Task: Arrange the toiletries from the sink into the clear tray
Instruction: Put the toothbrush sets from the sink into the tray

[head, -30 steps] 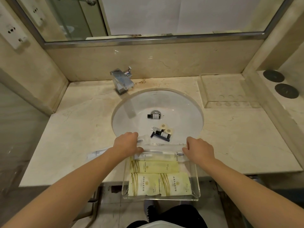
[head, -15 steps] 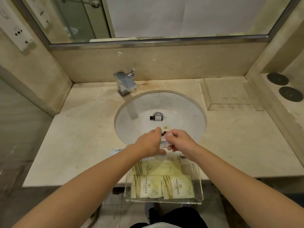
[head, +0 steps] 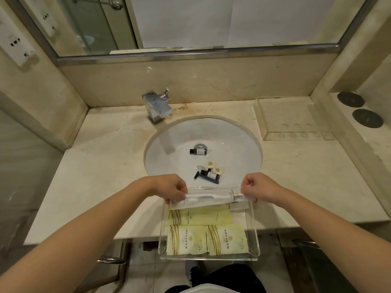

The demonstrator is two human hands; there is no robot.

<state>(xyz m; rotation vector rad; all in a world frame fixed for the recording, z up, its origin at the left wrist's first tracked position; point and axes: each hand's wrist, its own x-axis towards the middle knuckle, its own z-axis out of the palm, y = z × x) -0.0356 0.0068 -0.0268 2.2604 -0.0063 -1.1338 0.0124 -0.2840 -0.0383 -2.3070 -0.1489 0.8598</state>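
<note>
hands spread; left hand (head: 169, 187), right hand (head: 257, 187) pinch toothbrush packet's (head: 211, 197) ends.

A hotel-style bathroom: marble vanity (head: 101, 166), oval sink (head: 169, 149), chrome faucet (head: 156, 106), wall mirror (head: 211, 22).

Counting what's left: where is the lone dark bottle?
In the head view, the dark bottle lies on its side mid-basin, beside the drain, beyond the cluster of toiletries.

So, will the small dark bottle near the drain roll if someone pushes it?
Probably yes: the bottle lies on its side and looks round, on the sink's smooth curved bowl. It likely feels light, being small. Its surface may be slippery.
</note>
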